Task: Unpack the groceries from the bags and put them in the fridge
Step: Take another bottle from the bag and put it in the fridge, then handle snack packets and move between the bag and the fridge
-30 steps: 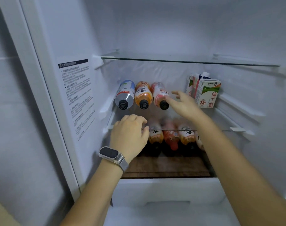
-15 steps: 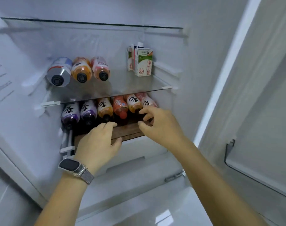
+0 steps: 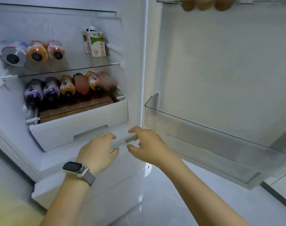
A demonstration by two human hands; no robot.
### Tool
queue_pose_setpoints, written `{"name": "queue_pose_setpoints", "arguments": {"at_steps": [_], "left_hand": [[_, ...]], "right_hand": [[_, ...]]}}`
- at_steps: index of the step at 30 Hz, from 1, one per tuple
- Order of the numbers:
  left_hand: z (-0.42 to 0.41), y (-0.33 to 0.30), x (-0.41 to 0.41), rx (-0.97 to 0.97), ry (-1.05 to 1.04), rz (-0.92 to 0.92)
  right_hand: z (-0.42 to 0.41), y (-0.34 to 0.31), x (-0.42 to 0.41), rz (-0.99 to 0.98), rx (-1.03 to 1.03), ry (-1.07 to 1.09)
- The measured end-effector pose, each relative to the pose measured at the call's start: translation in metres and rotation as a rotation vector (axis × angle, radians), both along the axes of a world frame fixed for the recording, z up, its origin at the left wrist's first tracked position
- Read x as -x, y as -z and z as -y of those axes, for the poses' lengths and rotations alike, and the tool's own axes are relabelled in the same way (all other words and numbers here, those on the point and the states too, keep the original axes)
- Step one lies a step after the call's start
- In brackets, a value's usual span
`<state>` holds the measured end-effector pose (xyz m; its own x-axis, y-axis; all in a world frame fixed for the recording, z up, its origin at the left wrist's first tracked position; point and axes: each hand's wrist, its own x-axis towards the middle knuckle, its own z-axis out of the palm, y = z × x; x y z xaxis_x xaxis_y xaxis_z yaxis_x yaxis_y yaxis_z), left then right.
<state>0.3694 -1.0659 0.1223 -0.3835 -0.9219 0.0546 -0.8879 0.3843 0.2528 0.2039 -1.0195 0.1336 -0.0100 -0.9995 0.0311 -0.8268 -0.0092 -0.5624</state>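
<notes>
The fridge stands open. On its glass shelf (image 3: 70, 70) lie three bottles (image 3: 37, 53) on their sides, with milk cartons (image 3: 96, 44) upright at the right. Below, several more bottles (image 3: 69, 84) lie in a row on a wooden board (image 3: 77, 106). My left hand (image 3: 98, 152), with a watch on its wrist, and my right hand (image 3: 147, 144) hover side by side in front of the white drawer (image 3: 80, 123), below the shelves. Both hold nothing, fingers loosely curled.
The fridge door (image 3: 220, 70) is swung open at the right, with a clear door bin (image 3: 212, 141) at hand height. Brown round items (image 3: 204, 4) sit in a bin at the top of the door. A glossy white floor (image 3: 163, 201) lies below.
Both hands have drawn back out of the fridge and down, from the bottle shelves to the front of the drawer. My view has swung right, bringing the door into sight.
</notes>
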Motion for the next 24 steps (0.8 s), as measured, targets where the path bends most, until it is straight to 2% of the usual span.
{"name": "queue_pose_setpoints", "arguments": {"at_steps": [6,9,15,24], "left_hand": [[-0.076,0.018,0.081,-0.056,0.249,0.045],[-0.112,0.019,0.126,-0.067,0.408,0.054],[-0.183,0.015,0.220,-0.054,0.687,0.057],[-0.272,0.014,0.353,-0.024,1.109,0.064]], "right_hand": [[-0.117,0.030,0.054,-0.050,-0.037,0.175],[-0.180,0.042,0.101,-0.127,-0.075,0.335],[-0.295,0.047,0.196,-0.154,-0.154,0.703],[-0.432,0.045,0.268,-0.140,-0.141,1.166]]}}
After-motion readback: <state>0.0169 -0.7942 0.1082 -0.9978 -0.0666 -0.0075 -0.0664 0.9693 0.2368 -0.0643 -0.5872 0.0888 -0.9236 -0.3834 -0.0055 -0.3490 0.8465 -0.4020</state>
